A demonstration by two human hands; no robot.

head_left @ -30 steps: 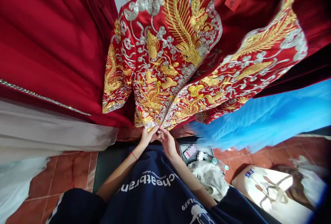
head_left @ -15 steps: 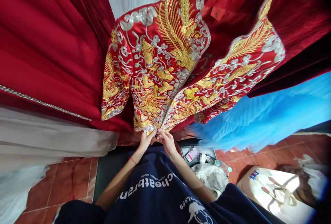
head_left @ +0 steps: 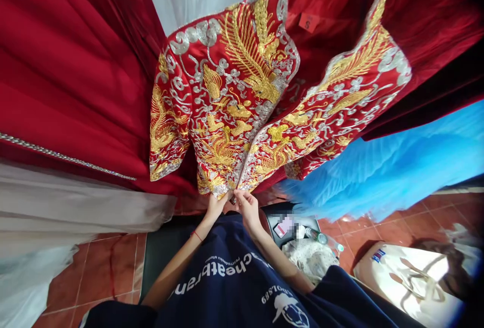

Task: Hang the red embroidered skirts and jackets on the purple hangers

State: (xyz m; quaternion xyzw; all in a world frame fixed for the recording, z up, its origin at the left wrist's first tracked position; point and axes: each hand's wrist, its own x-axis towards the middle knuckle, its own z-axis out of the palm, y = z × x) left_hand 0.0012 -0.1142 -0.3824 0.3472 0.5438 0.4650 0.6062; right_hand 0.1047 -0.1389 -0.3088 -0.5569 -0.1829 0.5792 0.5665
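Against red cloth [head_left: 75, 65], a red jacket [head_left: 223, 126] embroidered gold-and-silver bears label [head_left: 308, 22] "S"; left hand [head_left: 217, 208] and right hand [head_left: 248, 210] fingers pinch its hem [head_left: 218, 190]; shirt [head_left: 223, 297] reads "cheatbran".

Left grip [head_left: 216, 209] and right grip [head_left: 248, 210] on the hem of a red embroidered jacket [head_left: 257, 116].

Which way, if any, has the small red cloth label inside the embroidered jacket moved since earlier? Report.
Yes: the red cloth label has shifted leftward in view, judged against the beige, tan-strapped bag on the floor.
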